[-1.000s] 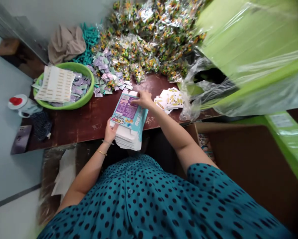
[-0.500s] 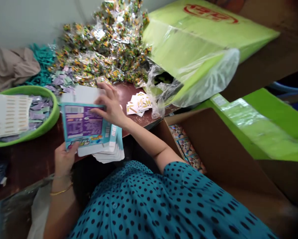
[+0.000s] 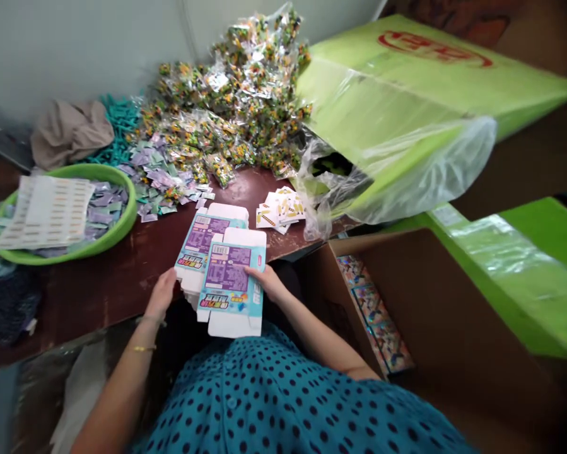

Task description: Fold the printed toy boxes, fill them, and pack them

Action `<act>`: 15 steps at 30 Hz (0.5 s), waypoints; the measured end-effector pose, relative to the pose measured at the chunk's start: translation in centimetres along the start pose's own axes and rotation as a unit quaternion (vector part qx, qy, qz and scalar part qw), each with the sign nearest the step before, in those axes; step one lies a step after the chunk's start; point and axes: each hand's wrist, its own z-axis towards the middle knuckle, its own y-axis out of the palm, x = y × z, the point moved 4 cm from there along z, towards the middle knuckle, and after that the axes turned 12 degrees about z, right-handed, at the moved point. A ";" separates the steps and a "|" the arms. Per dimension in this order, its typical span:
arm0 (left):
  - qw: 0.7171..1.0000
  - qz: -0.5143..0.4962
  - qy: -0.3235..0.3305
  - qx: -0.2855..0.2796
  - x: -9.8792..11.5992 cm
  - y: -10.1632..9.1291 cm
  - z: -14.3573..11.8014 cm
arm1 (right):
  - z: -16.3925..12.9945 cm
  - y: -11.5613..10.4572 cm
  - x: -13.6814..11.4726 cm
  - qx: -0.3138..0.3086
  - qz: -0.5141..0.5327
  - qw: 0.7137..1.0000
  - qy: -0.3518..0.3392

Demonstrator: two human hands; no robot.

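My right hand point(image 3: 272, 284) grips the right edge of a flat, unfolded carton point(image 3: 231, 274), its thumb lying on the printed face. The carton is light blue with a purple text panel, a barcode and white end flaps. Behind it and to its left, a stack of similar flat cartons point(image 3: 192, 243) lies at the table's front edge, partly covered by the front carton. My left hand point(image 3: 164, 293) is closed at the lower left corner of that stack; some of its fingers are hidden.
On the brown table point(image 3: 117, 277) stands a green basin point(image 3: 132, 211) of small sachets with printed sheets on top. Loose sachets point(image 3: 157, 170) and a heap of clear-wrapped packets point(image 3: 245, 94) lie behind. Small white cards point(image 3: 283, 208) sit near a green bag point(image 3: 359, 101). An open cardboard box point(image 3: 434, 284) holds colourful packs.
My right hand has come down from a carton's top edge and now holds a carton's right side, closer to me. Another carton lies on the stack at left. The whole view has shifted.
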 end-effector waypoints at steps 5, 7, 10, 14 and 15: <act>0.976 -0.063 -0.046 -0.204 1.7 4.0 3.0 | 0.3 -1.1 1.2 0.008 -0.005 1.000 -0.018; 0.972 -0.078 -0.039 -0.216 2.8 5.0 3.5 | 1.7 -1.5 -0.2 0.003 -0.027 1.000 -0.012; 0.978 -0.086 -0.022 -0.190 4.7 7.1 4.6 | 5.1 -2.7 -3.9 0.002 -0.071 0.997 -0.013; 0.983 -0.106 -0.006 -0.147 8.0 12.0 7.2 | 10.0 -4.3 -9.5 0.008 -0.124 0.992 -0.032; 0.984 -0.108 -0.003 -0.138 9.0 13.3 8.0 | 11.0 -4.6 -10.7 0.014 -0.138 0.989 -0.042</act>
